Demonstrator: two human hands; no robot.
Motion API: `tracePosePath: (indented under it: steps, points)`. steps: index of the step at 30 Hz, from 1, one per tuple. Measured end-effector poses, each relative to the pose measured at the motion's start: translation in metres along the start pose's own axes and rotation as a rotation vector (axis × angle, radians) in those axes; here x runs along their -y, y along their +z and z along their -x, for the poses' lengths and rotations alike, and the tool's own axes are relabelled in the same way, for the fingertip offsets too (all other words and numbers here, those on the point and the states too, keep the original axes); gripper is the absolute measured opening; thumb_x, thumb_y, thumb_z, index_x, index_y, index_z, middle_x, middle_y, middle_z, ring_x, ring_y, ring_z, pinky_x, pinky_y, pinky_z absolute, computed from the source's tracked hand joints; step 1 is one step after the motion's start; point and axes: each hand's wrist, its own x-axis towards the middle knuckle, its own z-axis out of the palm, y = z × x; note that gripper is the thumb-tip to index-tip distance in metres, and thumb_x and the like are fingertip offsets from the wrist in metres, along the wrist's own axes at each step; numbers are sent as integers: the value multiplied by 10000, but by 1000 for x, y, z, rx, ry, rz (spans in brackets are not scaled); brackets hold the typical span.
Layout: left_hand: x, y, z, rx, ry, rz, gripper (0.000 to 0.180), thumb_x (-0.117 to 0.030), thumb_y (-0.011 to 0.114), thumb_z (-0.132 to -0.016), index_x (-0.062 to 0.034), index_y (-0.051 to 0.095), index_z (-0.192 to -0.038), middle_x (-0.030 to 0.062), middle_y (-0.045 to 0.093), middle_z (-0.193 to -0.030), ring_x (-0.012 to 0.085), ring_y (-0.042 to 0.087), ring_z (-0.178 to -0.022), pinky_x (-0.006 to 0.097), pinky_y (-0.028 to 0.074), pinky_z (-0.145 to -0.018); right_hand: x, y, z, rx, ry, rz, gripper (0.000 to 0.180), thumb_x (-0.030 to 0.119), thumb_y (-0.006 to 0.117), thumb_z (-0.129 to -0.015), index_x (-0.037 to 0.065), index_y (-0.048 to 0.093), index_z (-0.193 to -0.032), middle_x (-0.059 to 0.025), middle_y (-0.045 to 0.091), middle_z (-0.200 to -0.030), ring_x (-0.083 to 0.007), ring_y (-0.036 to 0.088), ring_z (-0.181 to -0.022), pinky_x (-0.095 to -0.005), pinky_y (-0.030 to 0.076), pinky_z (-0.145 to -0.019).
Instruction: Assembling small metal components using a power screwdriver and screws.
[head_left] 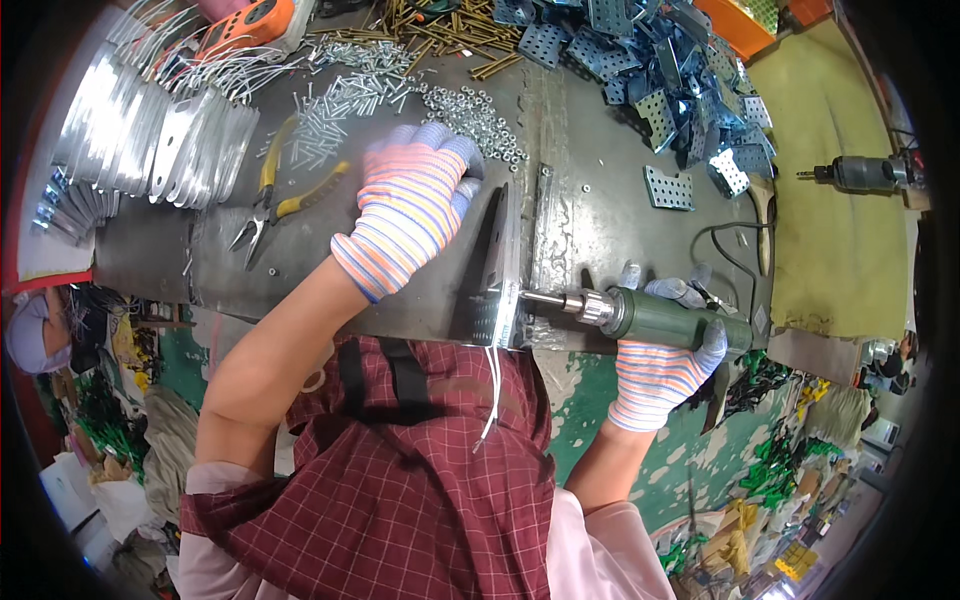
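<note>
My left hand [415, 195], in a striped glove, is over the bench beside the piles of small screws [345, 100] and nuts [470, 118]. Its fingers are curled and slightly blurred, and whatever they hold is hidden. My right hand [660, 380], gloved alike, grips a green electric screwdriver [650, 318] lying level. The screwdriver's bit points left at a thin metal plate [507, 245] standing on edge at the bench's front. White wires [494, 390] hang from the plate over my checked apron. Yellow-handled pliers [265, 200] lie open left of my left hand.
A heap of perforated metal brackets [690, 90] covers the back right, with one loose bracket [668, 188] in front. Stacked silvery plates with white wires [165, 140] stand at left. Long brass-coloured screws [430, 30] lie behind. A second power screwdriver [865, 174] rests far right near a brush [764, 225].
</note>
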Motion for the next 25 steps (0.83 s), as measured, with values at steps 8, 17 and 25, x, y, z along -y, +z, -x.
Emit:
tracePosePath:
  steps: [8, 17, 25]
  points:
    - [-21, -26, 65, 366, -636, 1890, 152, -54, 617, -862, -67, 571, -1007, 45, 624, -903, 136, 606, -735, 240, 503, -642, -4, -5, -2, 39, 0, -32, 579, 240, 688, -786, 71, 497, -1305, -41, 602, -941, -216, 552, -991, -539, 129, -1156]
    - [-16, -11, 75, 579, -747, 2175, 244, -146, 654, -851, -68, 590, -1073, 83, 656, -888, 168, 633, -724, 276, 517, -652, -4, -3, -2, 26, -6, 22, 596, 214, 705, -782, 57, 473, -1308, 1, 553, -951, -190, 531, -966, -527, 158, -1151]
    - [-10, -8, 73, 640, -778, 2158, 250, -137, 653, -855, -55, 591, -1083, 100, 663, -879, 180, 648, -712, 285, 541, -648, -6, -9, -2, 27, -22, 38, 592, 231, 718, -767, 77, 489, -1290, -8, 566, -966, -202, 534, -971, -543, 178, -1145]
